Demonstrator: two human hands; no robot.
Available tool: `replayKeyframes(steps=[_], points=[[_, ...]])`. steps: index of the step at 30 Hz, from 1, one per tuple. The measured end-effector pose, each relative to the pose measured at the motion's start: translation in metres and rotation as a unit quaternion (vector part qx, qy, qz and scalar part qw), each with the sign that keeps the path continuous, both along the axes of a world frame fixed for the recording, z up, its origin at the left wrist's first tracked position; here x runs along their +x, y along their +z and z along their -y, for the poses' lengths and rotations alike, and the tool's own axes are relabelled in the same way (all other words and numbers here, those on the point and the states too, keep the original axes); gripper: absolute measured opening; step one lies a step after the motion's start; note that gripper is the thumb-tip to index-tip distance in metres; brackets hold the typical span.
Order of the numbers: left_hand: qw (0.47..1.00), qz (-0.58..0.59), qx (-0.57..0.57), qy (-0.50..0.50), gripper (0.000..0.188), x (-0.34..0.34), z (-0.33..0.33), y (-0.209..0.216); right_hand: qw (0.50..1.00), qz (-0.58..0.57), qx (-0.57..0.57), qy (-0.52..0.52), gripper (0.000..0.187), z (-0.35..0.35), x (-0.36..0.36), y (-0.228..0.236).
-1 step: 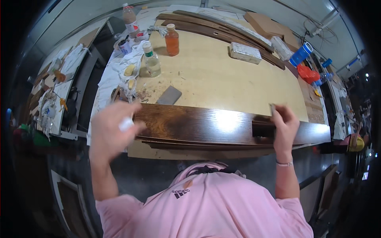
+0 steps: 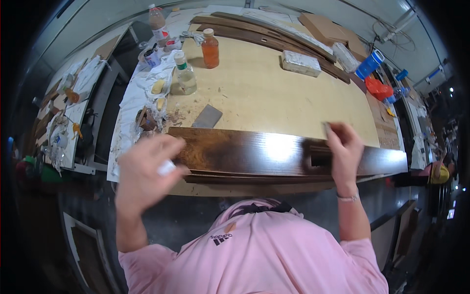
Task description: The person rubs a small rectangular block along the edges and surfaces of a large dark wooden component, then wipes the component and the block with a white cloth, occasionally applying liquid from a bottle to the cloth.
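A long, glossy dark-brown wooden board (image 2: 235,152) lies along the near table edge, with a rectangular cutout toward its right. My left hand (image 2: 149,169) hovers at the board's left end, blurred, its thumb and fingers apart. Between them shows a small white patch; whether I hold it or it lies behind is unclear. Above the cutout, thumb and fingers of my right hand (image 2: 346,147) are pinched on a small thin greyish piece (image 2: 326,128), its kind too small to make out. A flat grey rectangular pad (image 2: 207,116) rests just behind the board.
An orange-liquid bottle (image 2: 210,49) and a clear bottle (image 2: 186,76) stand at the back left, beside white cloth (image 2: 132,98). A whitish block (image 2: 301,63) sits near dark wooden strips (image 2: 254,36) at the back. At right are a blue bottle (image 2: 370,63) and red bag (image 2: 379,89).
My left hand has shifted slightly right and nearer my body. My right hand has moved a little left and away from me, still pinching the small greyish piece.
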State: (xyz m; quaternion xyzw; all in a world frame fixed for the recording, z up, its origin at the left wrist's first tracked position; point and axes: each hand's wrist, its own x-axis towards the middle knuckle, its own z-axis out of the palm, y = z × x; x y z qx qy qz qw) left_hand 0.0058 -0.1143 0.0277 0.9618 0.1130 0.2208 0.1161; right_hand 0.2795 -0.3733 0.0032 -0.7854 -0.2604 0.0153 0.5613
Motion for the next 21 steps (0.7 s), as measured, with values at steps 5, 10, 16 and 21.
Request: replayKeyframes(steps=[5, 10, 16, 21], points=[[0.987, -0.091, 0.134, 0.000, 0.066, -0.006, 0.043, -0.016, 0.955, 0.201, -0.065, 0.210, 0.025, -0.140, -0.066, 0.003], [0.992, -0.100, 0.078, -0.019, 0.075, -0.016, 0.054, -0.026, 0.928, 0.234, -0.153, 0.248, 0.025, -0.224, -0.122, -0.007], [0.994, -0.051, 0.091, -0.040, 0.069, -0.030, 0.042, -0.034, 0.928, 0.202, -0.220, 0.222, 0.023, -0.210, -0.131, -0.017], [0.993, -0.029, 0.100, -0.054, 0.066, -0.026, 0.039, -0.039, 0.935, 0.209, -0.228, 0.172, 0.024, -0.193, -0.127, -0.005]])
